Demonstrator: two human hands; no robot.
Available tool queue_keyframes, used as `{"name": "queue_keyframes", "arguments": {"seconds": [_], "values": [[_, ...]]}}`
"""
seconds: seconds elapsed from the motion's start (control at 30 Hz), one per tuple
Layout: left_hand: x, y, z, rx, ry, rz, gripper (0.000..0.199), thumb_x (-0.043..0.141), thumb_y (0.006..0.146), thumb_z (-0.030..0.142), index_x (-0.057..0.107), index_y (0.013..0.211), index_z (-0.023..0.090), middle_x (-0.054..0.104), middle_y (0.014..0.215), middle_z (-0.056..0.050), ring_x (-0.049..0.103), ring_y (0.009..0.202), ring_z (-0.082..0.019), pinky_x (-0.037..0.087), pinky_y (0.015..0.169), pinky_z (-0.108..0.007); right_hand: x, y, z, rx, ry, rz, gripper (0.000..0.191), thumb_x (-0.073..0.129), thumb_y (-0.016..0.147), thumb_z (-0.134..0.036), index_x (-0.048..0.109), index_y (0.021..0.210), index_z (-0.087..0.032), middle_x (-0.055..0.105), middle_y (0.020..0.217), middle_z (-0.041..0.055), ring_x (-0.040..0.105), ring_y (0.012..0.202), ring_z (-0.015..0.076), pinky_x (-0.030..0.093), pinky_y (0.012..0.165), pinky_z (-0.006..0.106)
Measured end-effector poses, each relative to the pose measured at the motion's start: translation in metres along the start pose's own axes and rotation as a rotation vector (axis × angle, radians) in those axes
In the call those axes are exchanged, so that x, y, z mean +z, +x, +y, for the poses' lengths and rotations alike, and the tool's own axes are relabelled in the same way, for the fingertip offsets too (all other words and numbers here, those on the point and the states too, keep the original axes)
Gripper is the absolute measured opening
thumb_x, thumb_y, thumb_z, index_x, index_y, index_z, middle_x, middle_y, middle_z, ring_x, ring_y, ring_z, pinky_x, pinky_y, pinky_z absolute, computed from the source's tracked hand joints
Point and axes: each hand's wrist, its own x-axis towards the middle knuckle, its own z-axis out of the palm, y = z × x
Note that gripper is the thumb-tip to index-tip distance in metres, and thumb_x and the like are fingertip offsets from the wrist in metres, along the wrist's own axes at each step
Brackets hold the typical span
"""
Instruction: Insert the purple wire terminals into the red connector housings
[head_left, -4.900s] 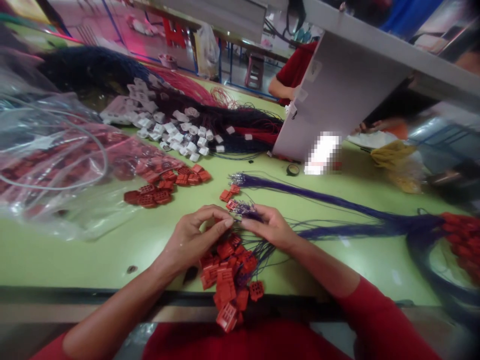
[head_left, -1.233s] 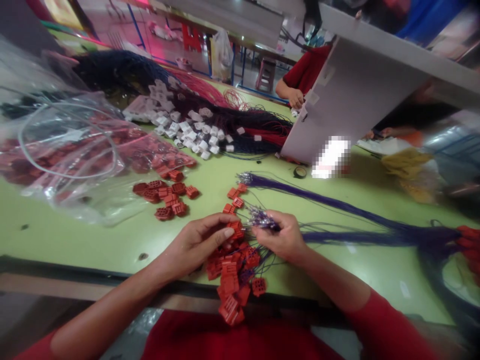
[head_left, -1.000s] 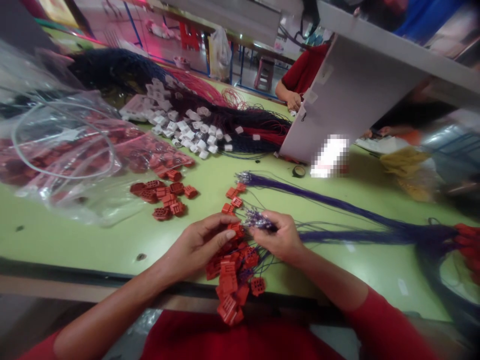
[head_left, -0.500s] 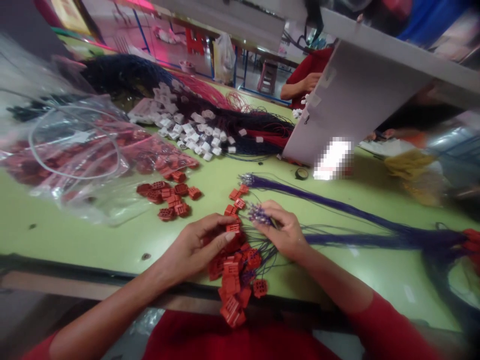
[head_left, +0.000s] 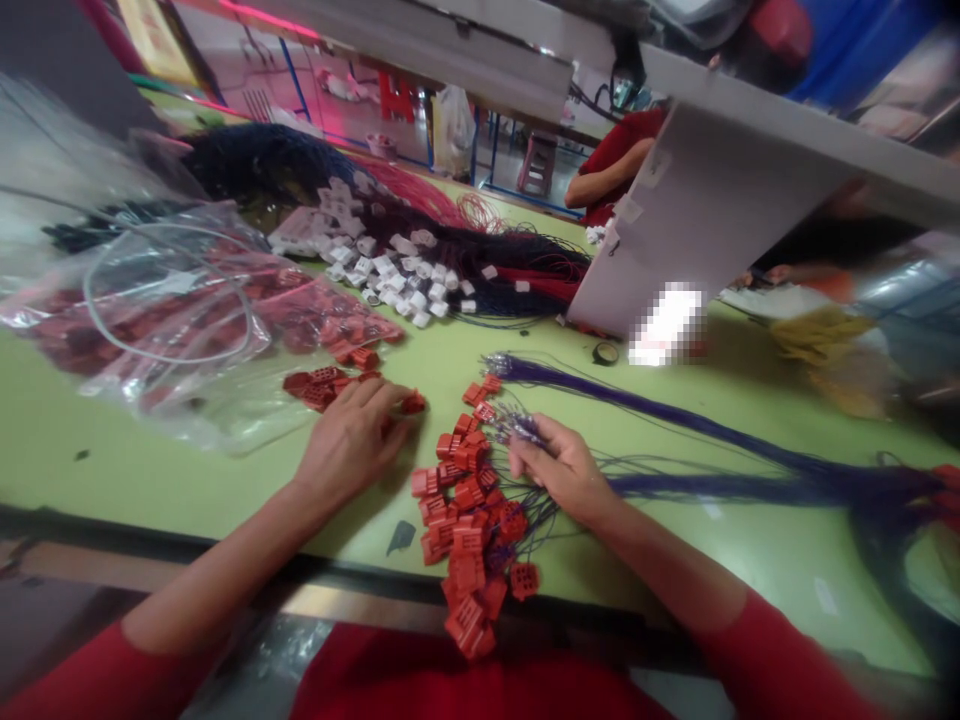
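On the lime-green workbench (head_left: 225,500), the right hand (head_left: 562,472) pinches a bundle of thin purple wires (head_left: 521,428), while the left hand (head_left: 351,440) curls over loose red plastic connectors (head_left: 319,388) beside a heap of wired red connectors (head_left: 465,520)

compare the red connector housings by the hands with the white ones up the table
The red plastic connector housings sit in a loose heap near the green table's front edge, trailing purple wires; the white plastic connectors lie farther up the table, among dark and red wires. The red ones show square holes. Both are small blocky pieces in bunches.
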Motion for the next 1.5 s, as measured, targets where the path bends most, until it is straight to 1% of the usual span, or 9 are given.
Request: {"name": "queue_keyframes", "arguments": {"seconds": [0.1, 0.2, 0.3, 0.57, 0.67, 0.77, 0.93, 1.17, 1.5], "values": [[-0.001, 0.003, 0.005, -0.029, 0.072, -0.005, 0.035, 0.055, 0.095, 0.045, 0.064, 0.109, 0.015, 0.069, 0.097, -0.015, 0.06, 0.096, -0.035, 0.046, 0.088, -0.047, 0.001, 0.0, -0.001, 0.013, -0.004, 0.023, 0.031, 0.066, 0.091, -0.047, 0.057, 0.081, -0.019, 0.058, 0.068, -0.0029, 0.04, 0.052, 0.0075, 0.031, 0.048, 0.022], [-0.004, 0.01, 0.008, -0.045, 0.159, -0.033, 0.039, 0.05, 0.096, 0.052, 0.068, 0.093, 0.018, 0.069, 0.088, -0.015, 0.057, 0.095, -0.036, 0.042, 0.085, -0.048, 0.002, 0.001, -0.002, 0.042, -0.003, 0.054, 0.031, 0.07, 0.087, -0.046, 0.056, 0.081, -0.019, 0.056, 0.066, -0.0039, 0.041, 0.052, 0.0078, 0.032, 0.048, 0.022], [-0.004, 0.015, 0.012, -0.015, 0.194, -0.057, 0.038, 0.049, 0.097, 0.049, 0.069, 0.08, 0.021, 0.069, 0.081, -0.013, 0.056, 0.09, -0.033, 0.039, 0.081, -0.045, 0.002, 0.002, -0.002, 0.064, -0.017, 0.076, 0.033, 0.071, 0.085, -0.049, 0.056, 0.083, -0.019, 0.056, 0.064, -0.0044, 0.043, 0.051, 0.0081, 0.034, 0.047, 0.022], [-0.001, 0.018, 0.022, 0.009, 0.133, -0.126, 0.022, 0.054, 0.09, 0.034, 0.072, 0.086, 0.02, 0.072, 0.082, -0.012, 0.057, 0.088, -0.032, 0.038, 0.082, -0.044, 0.0, 0.004, 0.005, 0.087, -0.004, 0.077, 0.032, 0.071, 0.085, -0.048, 0.057, 0.084, -0.019, 0.062, 0.069, -0.0029, 0.047, 0.052, 0.0073, 0.039, 0.051, 0.021], [-0.004, 0.018, 0.023, 0.002, 0.004, -0.117, 0.023, 0.057, 0.09, 0.037, 0.072, 0.086, 0.019, 0.074, 0.086, -0.012, 0.059, 0.089, -0.031, 0.041, 0.083, -0.044, 0.002, 0.004, 0.005, 0.083, 0.003, 0.105, 0.031, 0.072, 0.084, -0.045, 0.057, 0.082, -0.018, 0.058, 0.064, -0.0044, 0.045, 0.052, 0.0076, 0.037, 0.05, 0.021], [-0.011, 0.014, 0.029, -0.002, -0.363, -0.106, 0.028, 0.062, 0.089, 0.043, 0.073, 0.097, 0.019, 0.076, 0.097, -0.01, 0.064, 0.09, -0.028, 0.046, 0.087, -0.041, 0.004, 0.004, 0.002, 0.062, -0.027, 0.176, 0.029, 0.074, 0.081, -0.043, 0.059, 0.081, -0.018, 0.053, 0.063, -0.0051, 0.043, 0.056, 0.0088, 0.036, 0.052, 0.021], [-0.021, 0.0, 0.049, -0.046, -0.835, -0.244, 0.033, 0.071, 0.088, 0.043, 0.072, 0.114, 0.024, 0.075, 0.107, -0.007, 0.07, 0.094, -0.021, 0.053, 0.088, -0.032, 0.008, 0.002, -0.005, 0.036, -0.076, 0.237, 0.024, 0.074, 0.078, -0.038, 0.061, 0.079, -0.018, 0.053, 0.067, -0.003, 0.044, 0.063, 0.0114, 0.038, 0.056, 0.023], [-0.016, -0.005, 0.063, -0.021, -0.942, -0.241, 0.028, 0.072, 0.089, 0.036, 0.074, 0.113, 0.022, 0.073, 0.11, -0.008, 0.068, 0.102, -0.022, 0.052, 0.096, -0.035, 0.007, 0.0, -0.007, 0.005, -0.026, 0.194, 0.022, 0.074, 0.078, -0.036, 0.064, 0.078, -0.016, 0.057, 0.069, -0.002, 0.046, 0.063, 0.0109, 0.04, 0.058, 0.023], [-0.01, -0.013, 0.063, -0.208, -0.984, -0.196, 0.034, 0.077, 0.082, 0.041, 0.074, 0.111, 0.022, 0.076, 0.107, -0.008, 0.07, 0.1, -0.024, 0.057, 0.095, -0.036, 0.007, -0.006, -0.01, 0.05, -0.086, 0.229, 0.021, 0.073, 0.071, -0.033, 0.06, 0.069, -0.017, 0.045, 0.056, -0.0055, 0.036, 0.053, 0.0084, 0.029, 0.047, 0.021]]}}
